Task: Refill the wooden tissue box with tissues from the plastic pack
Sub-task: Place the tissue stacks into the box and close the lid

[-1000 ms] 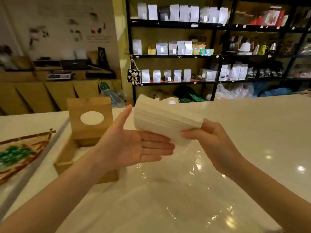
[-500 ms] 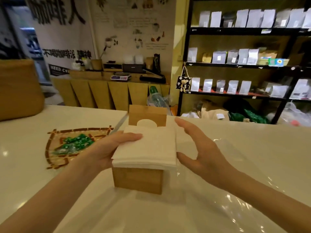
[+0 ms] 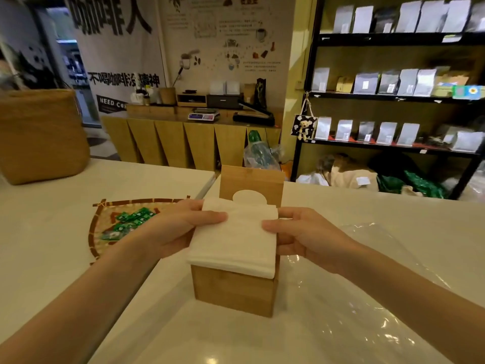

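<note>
Indoors, white counter, 2 hands' fingers pinching tissues atop wooden box.

Wall banner: "不喝咖啡没精神", "NEED CO…".

— How's the light?
— Warm and rather dim indoors; overhead lamps throw small bright glare spots on the glossy white table and glints across the clear plastic wrap.
— Sharpness?
— Centre fairly crisp; the shelves and woven basket go soft, and straight lines bow near the edges — wide-angle distortion.
</note>
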`<state>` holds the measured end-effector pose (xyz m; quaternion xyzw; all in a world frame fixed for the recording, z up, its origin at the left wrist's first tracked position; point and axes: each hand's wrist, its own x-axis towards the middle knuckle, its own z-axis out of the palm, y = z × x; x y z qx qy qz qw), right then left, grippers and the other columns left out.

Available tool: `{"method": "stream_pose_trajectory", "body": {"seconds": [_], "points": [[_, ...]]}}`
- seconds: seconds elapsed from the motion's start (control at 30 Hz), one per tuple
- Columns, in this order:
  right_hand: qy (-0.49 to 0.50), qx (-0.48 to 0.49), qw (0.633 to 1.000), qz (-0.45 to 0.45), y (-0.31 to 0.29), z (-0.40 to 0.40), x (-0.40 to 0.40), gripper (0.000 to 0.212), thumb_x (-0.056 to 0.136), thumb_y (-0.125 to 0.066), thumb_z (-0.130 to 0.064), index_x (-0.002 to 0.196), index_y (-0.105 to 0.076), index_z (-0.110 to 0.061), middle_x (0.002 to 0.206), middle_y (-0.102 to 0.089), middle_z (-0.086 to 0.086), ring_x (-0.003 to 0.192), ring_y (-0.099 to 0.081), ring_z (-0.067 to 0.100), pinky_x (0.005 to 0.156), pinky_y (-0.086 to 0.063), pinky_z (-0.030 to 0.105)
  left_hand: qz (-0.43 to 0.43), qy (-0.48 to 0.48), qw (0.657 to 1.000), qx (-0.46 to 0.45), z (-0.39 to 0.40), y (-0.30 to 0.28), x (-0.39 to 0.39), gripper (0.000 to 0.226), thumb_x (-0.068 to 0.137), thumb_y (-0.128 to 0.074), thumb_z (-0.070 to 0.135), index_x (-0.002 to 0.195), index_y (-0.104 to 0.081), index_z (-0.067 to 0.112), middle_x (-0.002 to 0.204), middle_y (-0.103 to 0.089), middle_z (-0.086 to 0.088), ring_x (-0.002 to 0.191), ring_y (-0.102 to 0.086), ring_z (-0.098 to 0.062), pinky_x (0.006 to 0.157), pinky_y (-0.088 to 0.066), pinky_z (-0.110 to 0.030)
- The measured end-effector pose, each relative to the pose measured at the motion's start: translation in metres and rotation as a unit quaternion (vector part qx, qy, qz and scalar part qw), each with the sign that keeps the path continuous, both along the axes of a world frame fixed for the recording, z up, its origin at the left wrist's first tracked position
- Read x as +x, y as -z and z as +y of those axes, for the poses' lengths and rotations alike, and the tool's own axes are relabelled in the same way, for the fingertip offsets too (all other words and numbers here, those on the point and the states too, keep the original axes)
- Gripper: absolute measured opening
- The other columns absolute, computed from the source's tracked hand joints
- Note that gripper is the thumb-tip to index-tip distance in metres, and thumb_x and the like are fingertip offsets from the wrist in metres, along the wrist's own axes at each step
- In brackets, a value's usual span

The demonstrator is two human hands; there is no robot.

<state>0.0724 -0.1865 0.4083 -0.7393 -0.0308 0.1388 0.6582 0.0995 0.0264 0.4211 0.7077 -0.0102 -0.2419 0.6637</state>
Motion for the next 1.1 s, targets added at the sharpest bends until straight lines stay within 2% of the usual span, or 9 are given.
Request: {"method": "stream_pose_trajectory", "body": {"seconds": [0.17, 0.27, 0.33, 0.4, 0.5, 0.63, 0.73, 0.9, 1.1], "points": [[0.021, -0.052, 0.997, -0.058, 0.000, -0.001, 0.003, 0.012, 0.083, -0.065, -0.017, 0.092, -0.062, -0.023, 0.092, -0.072, -0.002, 0.080, -0.071, 0.010, 0.065, -0.058, 0.021, -0.086, -0.087, 0.984, 0.129, 0.001, 0.000, 0.007, 0.037, 0.078, -0.066, 0.016, 0.114, -0.059, 0.011, 0.091, -0.062, 0.005, 0.085, -0.064, -0.014, 0.071, -0.054, -0.024], [0.031, -0.109, 0.985, -0.129, 0.000, 0.000, 0.002, 0.011, 0.083, -0.064, -0.016, 0.092, -0.065, -0.022, 0.086, -0.071, -0.008, 0.073, -0.067, 0.006, 0.054, -0.051, 0.013, -0.129, -0.106, 0.971, 0.173, -0.001, 0.001, 0.007, 0.020, 0.077, -0.067, 0.014, 0.097, -0.063, 0.016, 0.081, -0.058, 0.011, 0.070, -0.064, -0.007, 0.057, -0.053, -0.016], [0.049, -0.167, 0.970, -0.169, 0.002, -0.001, 0.002, 0.010, 0.082, -0.065, -0.020, 0.090, -0.066, -0.027, 0.084, -0.067, -0.015, 0.075, -0.061, 0.003, 0.053, -0.044, 0.010, -0.160, -0.112, 0.963, 0.186, -0.003, 0.002, 0.006, 0.010, 0.078, -0.066, 0.013, 0.081, -0.061, 0.020, 0.075, -0.056, 0.015, 0.057, -0.064, -0.001, 0.046, -0.050, -0.009], [0.068, -0.212, 0.956, -0.191, 0.006, -0.002, 0.003, 0.009, 0.081, -0.067, -0.025, 0.083, -0.063, -0.034, 0.083, -0.062, -0.016, 0.079, -0.055, 0.006, 0.061, -0.041, 0.013, -0.191, -0.113, 0.952, 0.211, -0.005, 0.005, 0.005, 0.012, 0.078, -0.066, 0.015, 0.089, -0.063, 0.020, 0.074, -0.055, 0.017, 0.060, -0.062, -0.002, 0.044, -0.046, -0.008], [0.103, -0.269, 0.934, -0.211, 0.014, -0.003, 0.002, 0.011, 0.078, -0.069, -0.031, 0.078, -0.058, -0.033, 0.096, -0.053, -0.008, 0.096, -0.042, 0.010, 0.078, -0.033, 0.023, -0.230, -0.099, 0.933, 0.260, -0.006, 0.009, 0.005, 0.034, 0.079, -0.065, 0.019, 0.113, -0.063, 0.012, 0.076, -0.054, 0.019, 0.071, -0.054, 0.001, 0.055, -0.040, -0.009], [0.099, -0.328, 0.916, -0.208, 0.018, -0.003, 0.001, 0.017, 0.080, -0.067, -0.033, 0.090, -0.066, -0.019, 0.116, -0.046, -0.004, 0.120, -0.026, 0.014, 0.093, -0.022, 0.023, -0.265, -0.060, 0.906, 0.324, -0.006, 0.009, 0.006, 0.040, 0.082, -0.062, 0.024, 0.120, -0.059, 0.011, 0.081, -0.055, 0.016, 0.073, -0.049, 0.001, 0.064, -0.037, -0.013], [0.086, -0.347, 0.917, -0.177, 0.016, -0.002, 0.004, 0.021, 0.082, -0.065, -0.033, 0.093, -0.069, -0.015, 0.135, -0.044, -0.001, 0.132, -0.019, 0.019, 0.107, -0.022, 0.036, -0.276, -0.042, 0.888, 0.365, -0.007, 0.009, 0.006, 0.042, 0.084, -0.061, 0.027, 0.122, -0.057, 0.011, 0.097, -0.055, 0.006, 0.087, -0.052, -0.008, 0.078, -0.038, -0.023], [0.091, -0.383, 0.902, -0.178, 0.015, 0.002, 0.007, 0.021, 0.081, -0.065, -0.031, 0.092, -0.070, -0.013, 0.142, -0.040, 0.001, 0.135, -0.016, 0.022, 0.111, -0.019, 0.042, -0.310, -0.038, 0.845, 0.434, -0.011, 0.017, 0.011, 0.033, 0.084, -0.059, 0.032, 0.112, -0.062, 0.016, 0.113, -0.057, 0.001, 0.106, -0.050, -0.016, 0.092, -0.039, -0.031], [0.063, -0.450, 0.875, -0.170, 0.018, 0.010, 0.002, 0.022, 0.082, -0.063, -0.030, 0.091, -0.072, -0.012, 0.138, -0.046, 0.003, 0.135, -0.017, 0.025, 0.109, -0.018, 0.040, -0.359, 0.034, 0.777, 0.516, -0.013, 0.021, 0.008, 0.024, 0.085, -0.057, 0.032, 0.102, -0.067, 0.019, 0.138, -0.046, 0.002, 0.130, -0.030, -0.019, 0.108, -0.025, -0.036]]}}
